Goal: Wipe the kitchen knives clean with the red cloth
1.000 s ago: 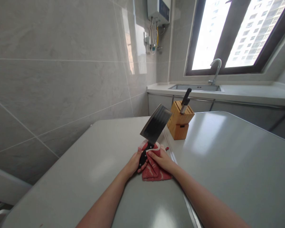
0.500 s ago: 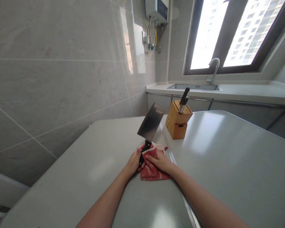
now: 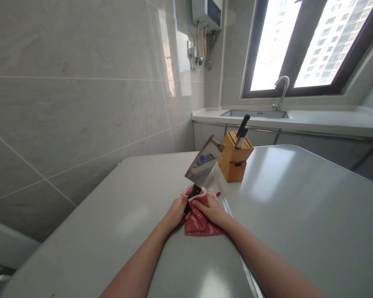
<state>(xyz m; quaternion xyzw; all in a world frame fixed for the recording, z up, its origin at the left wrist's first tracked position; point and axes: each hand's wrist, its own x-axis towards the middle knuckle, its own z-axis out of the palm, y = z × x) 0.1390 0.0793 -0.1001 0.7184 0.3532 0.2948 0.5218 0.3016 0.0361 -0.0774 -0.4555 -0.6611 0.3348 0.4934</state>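
My left hand [image 3: 175,212] is closed round the black handle of a cleaver [image 3: 203,162], whose wide steel blade points up and away over the grey table [image 3: 118,219]. My right hand [image 3: 211,209] pinches a red cloth [image 3: 202,221] with a white edge against the handle's base. The cloth hangs down onto the table under both hands.
A wooden knife block [image 3: 235,157] with one black-handled knife [image 3: 243,130] stands just beyond the blade. A second table top [image 3: 304,207] adjoins on the right. A counter with a sink [image 3: 256,113] and tap [image 3: 281,91] runs under the window. Tiled wall lies to the left.
The cleaver's blade has turned in my left hand, so its flat now catches the light, and it has tipped slightly right toward the knife block. Both hands stay at the handle.
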